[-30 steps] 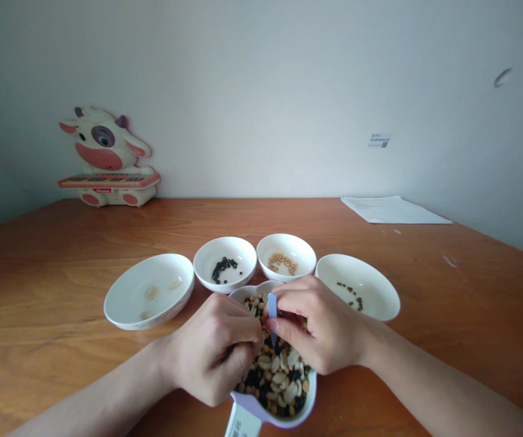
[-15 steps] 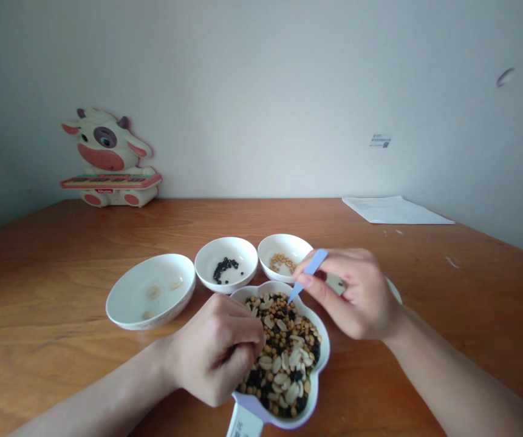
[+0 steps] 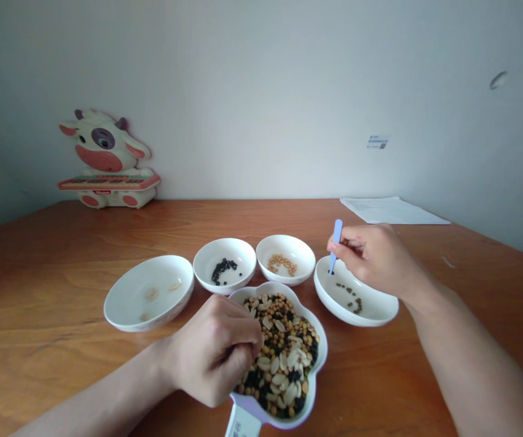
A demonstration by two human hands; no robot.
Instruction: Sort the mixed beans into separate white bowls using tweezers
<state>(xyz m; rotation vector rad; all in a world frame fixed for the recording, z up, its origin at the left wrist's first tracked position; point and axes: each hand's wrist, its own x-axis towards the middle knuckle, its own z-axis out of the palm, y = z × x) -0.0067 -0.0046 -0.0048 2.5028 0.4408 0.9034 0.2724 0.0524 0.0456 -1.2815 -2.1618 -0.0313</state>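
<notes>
- Over the rightmost white bowl (image 3: 373, 311), the right hand (image 3: 373, 252) pinches blue tweezers (image 3: 336, 233), tips down at a dark speck (image 3: 331, 272).
- Nearer, a flower-shaped tray (image 3: 321, 349) holds mixed beans (image 3: 283, 306) and peanuts (image 3: 283, 363).
- Apart from the right, the left hand (image 3: 218, 349) curls closed over the tray's left edge; whether it grips the tray cannot be told.
- Behind the tray, black beans (image 3: 223, 267) lie in another bowl (image 3: 246, 261).

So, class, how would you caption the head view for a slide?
Tweezers in right hand, rightmost bowl; left hand at the tray.
</notes>
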